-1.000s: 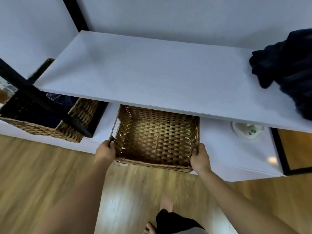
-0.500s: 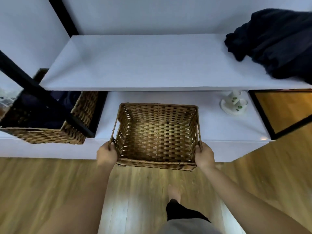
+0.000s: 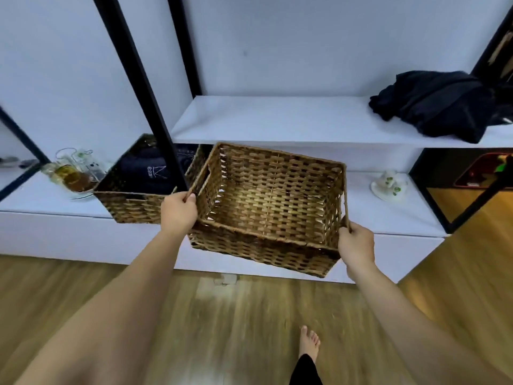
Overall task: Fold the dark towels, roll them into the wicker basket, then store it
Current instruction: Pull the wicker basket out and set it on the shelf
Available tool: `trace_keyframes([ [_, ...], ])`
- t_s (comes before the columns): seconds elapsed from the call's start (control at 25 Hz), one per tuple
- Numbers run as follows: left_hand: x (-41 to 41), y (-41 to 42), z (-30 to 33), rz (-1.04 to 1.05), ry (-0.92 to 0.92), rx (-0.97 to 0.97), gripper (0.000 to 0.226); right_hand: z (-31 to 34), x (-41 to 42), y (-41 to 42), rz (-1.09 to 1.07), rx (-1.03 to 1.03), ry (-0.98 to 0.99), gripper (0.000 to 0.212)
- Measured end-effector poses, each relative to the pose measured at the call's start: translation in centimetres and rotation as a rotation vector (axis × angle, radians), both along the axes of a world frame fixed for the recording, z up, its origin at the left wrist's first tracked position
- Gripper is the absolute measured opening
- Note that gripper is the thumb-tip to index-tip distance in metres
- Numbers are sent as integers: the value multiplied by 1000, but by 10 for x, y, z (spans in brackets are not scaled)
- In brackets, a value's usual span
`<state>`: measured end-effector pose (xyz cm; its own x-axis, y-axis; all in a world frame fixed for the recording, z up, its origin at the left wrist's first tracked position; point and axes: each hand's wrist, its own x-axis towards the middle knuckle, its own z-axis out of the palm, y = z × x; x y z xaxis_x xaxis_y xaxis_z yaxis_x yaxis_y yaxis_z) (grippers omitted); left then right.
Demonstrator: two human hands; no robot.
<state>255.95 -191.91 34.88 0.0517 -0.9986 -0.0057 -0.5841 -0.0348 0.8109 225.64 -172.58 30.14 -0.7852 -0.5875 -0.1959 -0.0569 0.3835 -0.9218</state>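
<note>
Both arms outstretched, left hand (image 3: 177, 211) and right hand (image 3: 356, 245) with fingers curled round the side handles of the empty wicker basket (image 3: 268, 207), tilted, off the shelf (image 3: 277, 118).

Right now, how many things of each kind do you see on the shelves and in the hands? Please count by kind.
Wicker baskets: 2, an empty one held by the left hand and right hand, and one on the lower shelf with dark cloth inside
Dark towel piles: 1
White cup sets: 1
Glassware groups: 1
Total: 5
</note>
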Motion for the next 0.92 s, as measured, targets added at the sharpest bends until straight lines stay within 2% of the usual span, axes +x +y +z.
trace_keyframes([
  [0.32,34,9,104,54,100,-110,37,110,36,13,-32,-299,6,27],
  [0.64,25,-18,166,117,360,-143,32,216,24,-17,35,-520,19,59],
  [0.8,2,-64,197,113,399,-234,25,237,-3,-66,13,-602,-2,47],
  [0.92,-22,-107,192,111,394,-210,19,230,-22,-117,12,-575,-24,42],
])
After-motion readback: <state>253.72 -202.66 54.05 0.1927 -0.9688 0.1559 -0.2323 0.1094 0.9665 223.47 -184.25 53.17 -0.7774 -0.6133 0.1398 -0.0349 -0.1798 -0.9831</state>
